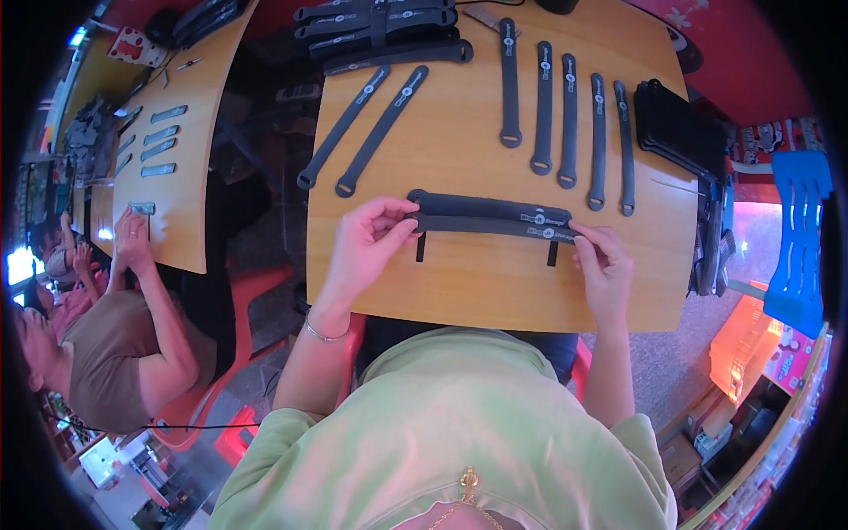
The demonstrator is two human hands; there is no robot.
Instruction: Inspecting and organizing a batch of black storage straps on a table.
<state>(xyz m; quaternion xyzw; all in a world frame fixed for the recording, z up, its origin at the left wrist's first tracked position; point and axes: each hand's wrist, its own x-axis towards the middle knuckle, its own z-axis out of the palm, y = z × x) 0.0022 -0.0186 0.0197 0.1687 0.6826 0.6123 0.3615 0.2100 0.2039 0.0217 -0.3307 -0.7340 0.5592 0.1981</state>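
Near the front of the wooden table (477,291), a dark grey strap (495,227) with white print is stretched sideways between my hands. My left hand (375,234) is closed in a pinch on its left end. At its right end, my right hand (602,263) pinches with thumb and fingers. Just behind it, and partly overlapped, lies a similar dark band (490,208), its left end rounded. Two short black strips, a left one (420,248) and a right one (552,254), stick out toward me from under the straps.
Two slanted straps (362,132) lie at the left and several upright ones (568,119) at the right. A bundled strap pile (380,31) and a black stack (680,128) sit farther back. A co-worker (132,344) sits at another table (190,212). An orange basket (738,349) stands right.
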